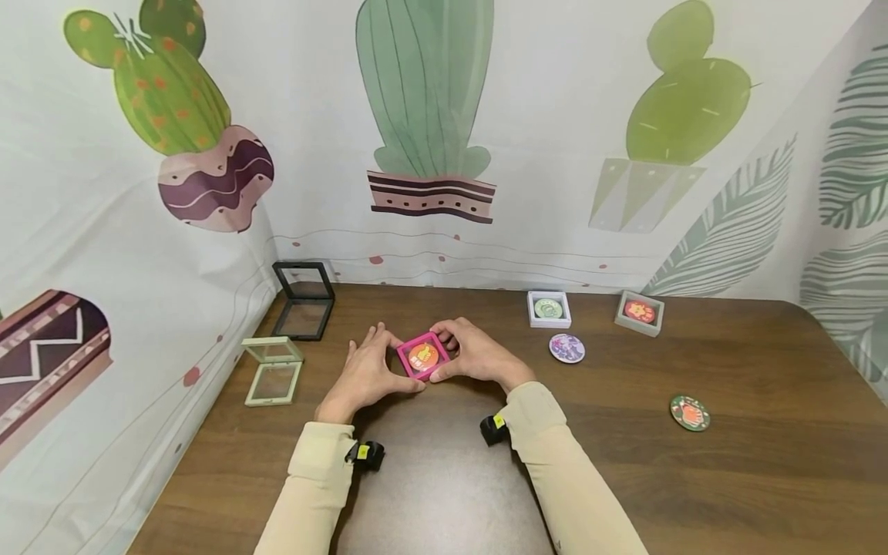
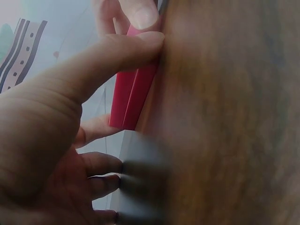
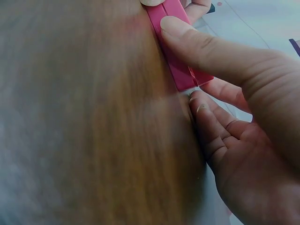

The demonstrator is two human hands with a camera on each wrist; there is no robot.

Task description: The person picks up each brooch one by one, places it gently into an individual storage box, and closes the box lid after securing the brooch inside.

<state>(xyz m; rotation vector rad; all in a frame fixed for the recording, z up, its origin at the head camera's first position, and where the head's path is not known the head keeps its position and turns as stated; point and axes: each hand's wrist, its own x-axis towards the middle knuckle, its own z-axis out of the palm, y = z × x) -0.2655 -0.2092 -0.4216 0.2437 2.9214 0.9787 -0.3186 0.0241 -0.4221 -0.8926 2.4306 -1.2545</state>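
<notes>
Held a pink case (image 2: 124,93) near the middle of the brown worktop (image 1: 763,362), between left grip (image 1: 368,374) and right grip (image 1: 479,354). Clasped its left side with left grip, thumb along the near edge, index fingertip behind, other fingers spread away from it. Clasped its right side with right grip, thumb on the near edge, fingers towards the far side. Parted thumb and fingers in each grip only enough for the case, with both thumb tips close together at its near corner. Saw an orange badge (image 1: 424,356) inside, face up. Could not tell about contact between case and worktop. At far left, saw a black frame (image 1: 307,298) with raised lid; nearer, a green frame (image 1: 269,401), likewise open. Off to the right, saw a white case (image 1: 550,323) holding a green badge (image 1: 549,308), near a grey case (image 1: 637,330) holding a red badge (image 1: 639,311). Noted a purple badge (image 1: 566,348) just nearer than the white case, and a dark badge (image 1: 690,413) farther right, well apart, both flat on the worktop.
</notes>
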